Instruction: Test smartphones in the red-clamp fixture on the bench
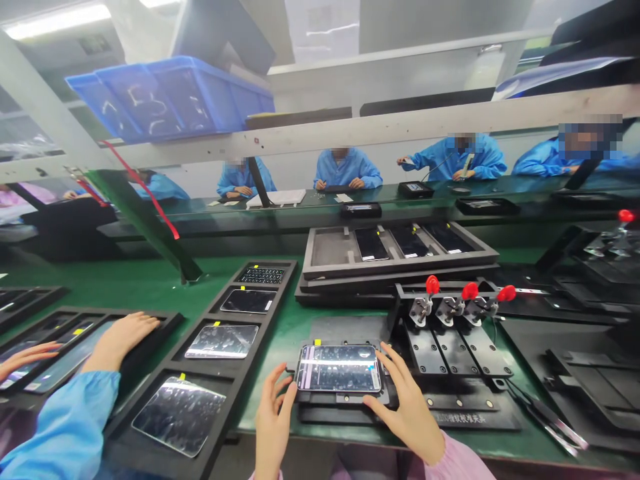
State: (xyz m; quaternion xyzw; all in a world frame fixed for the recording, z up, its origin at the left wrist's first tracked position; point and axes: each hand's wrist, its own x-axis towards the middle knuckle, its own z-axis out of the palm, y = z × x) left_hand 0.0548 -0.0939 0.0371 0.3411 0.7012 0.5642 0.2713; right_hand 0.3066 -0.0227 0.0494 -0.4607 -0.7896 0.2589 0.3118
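- Trays and fixtures are borne by the broad green work surface (290, 333); clock directions are taken from the handled phone.
- At 9 o'clock, 4 flat panels are held in a long black foam tray (240, 393).
- At 1 o'clock, 3 dark-screened phones are seated in a grey foam tray (345, 269).
- Between 2 and 3 o'clock, 3 red-knobbed toggle clamps are carried by a black metal fixture (450, 353).
- At 4 o'clock, the right hand (407, 407) is placed with thumb and fingers parted about the phone's near end; whether its edges are pinched cannot be told.
- At 8 o'clock, the left hand (276, 407) is curled beside the opposite end; firm contact cannot be told.
- Between both hands, the rectangular glass-faced phone (340, 373) is lying screen-up over a flat black base (325, 412). It is judged light, stiff, slick and easily scratched or cracked; its narrow side edges are best gripped, the glass being left unpressed.
- At 11 o'clock, a small yellow tab (318, 343) is seen at its edge.
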